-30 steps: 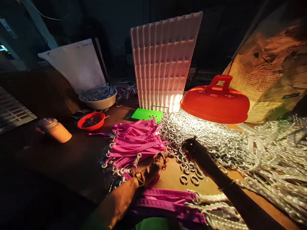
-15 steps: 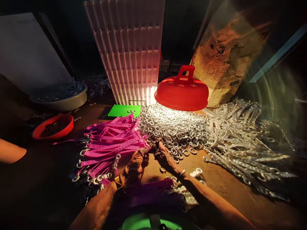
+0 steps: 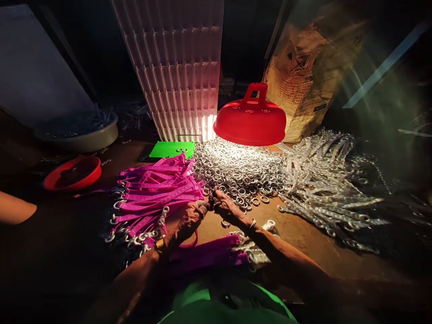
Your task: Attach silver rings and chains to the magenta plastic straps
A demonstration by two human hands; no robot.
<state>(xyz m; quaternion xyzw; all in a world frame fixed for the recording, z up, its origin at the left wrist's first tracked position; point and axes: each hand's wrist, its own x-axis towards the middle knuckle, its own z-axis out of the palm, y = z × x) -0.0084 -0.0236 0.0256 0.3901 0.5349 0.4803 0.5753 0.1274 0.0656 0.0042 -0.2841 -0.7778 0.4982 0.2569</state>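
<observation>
My left hand [image 3: 191, 217] is closed around the end of a pink strap, whose free length [image 3: 193, 240] curves down below the fingers. Fingertip to fingertip with it, my right hand [image 3: 230, 209] is pinched shut; what lies in its fingers is too dark and small to make out. Just beyond both hands spreads a heap of silvery rings [image 3: 236, 173]. A pile of pink straps [image 3: 158, 184], with pale rings at their ends, lies to the left of my left hand. Closer to me, below the hands, is another bundle of pink straps [image 3: 209, 253].
A red lamp [image 3: 249, 122] hangs low over the rings. Silvery chain-like strips [image 3: 324, 198] cover the right side. Behind stand a ribbed white panel [image 3: 178, 67] and a printed sack [image 3: 293, 85]. At left are a green mat [image 3: 165, 149], a red bowl [image 3: 96, 176] and another person's arm [image 3: 15, 208].
My hands have come closer together, and the strap's curve below my left hand shows more clearly. The whole view has shifted slightly, with the lamp and piles sitting a little higher and further left.
</observation>
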